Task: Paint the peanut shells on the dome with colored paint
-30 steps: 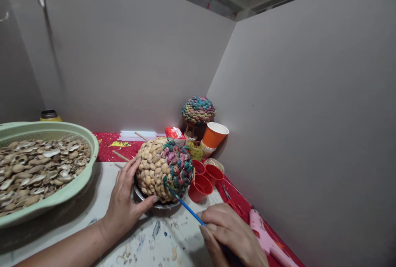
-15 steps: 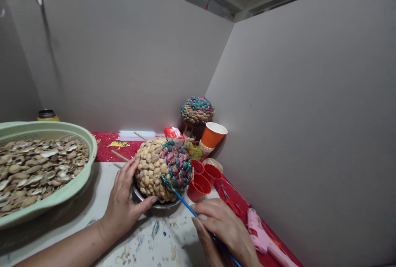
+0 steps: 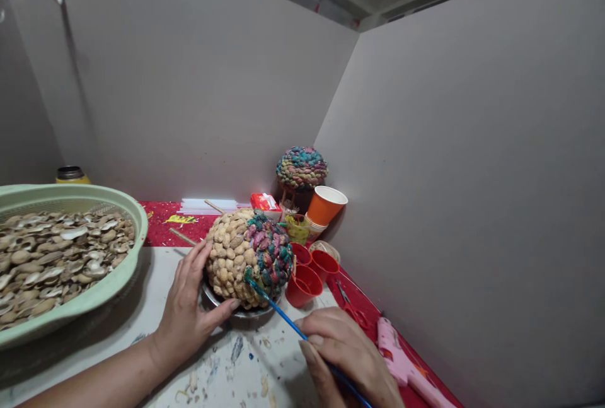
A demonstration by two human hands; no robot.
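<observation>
A ball covered in peanut shells (image 3: 230,253) rests in a shallow metal bowl (image 3: 212,297). Its left part is bare tan shell, while the right part is painted teal, purple and blue. My left hand (image 3: 186,310) grips the ball's left side, fingers on its flank and thumb at the lower front by the bowl's rim. Between the thumb and fingers of my right hand (image 3: 347,351) is a blue paintbrush (image 3: 288,321). The brush's teal-coated bristles touch shells at the ball's lower front, along the border of paint and bare shell.
At left stands a green basket (image 3: 135,256) of peanut shells. Red cups (image 3: 305,286) sit just right of the ball, with orange paper cups (image 3: 324,209) and a painted shell-covered piece (image 3: 302,168) behind. Scissors (image 3: 354,310) and a pink glue gun (image 3: 399,357) lie at right. Grey panels enclose the table.
The brush tip has shifted very slightly left and down on the shells. My right hand has moved a little to the right with the brush. My left hand and the ball look unmoved.
</observation>
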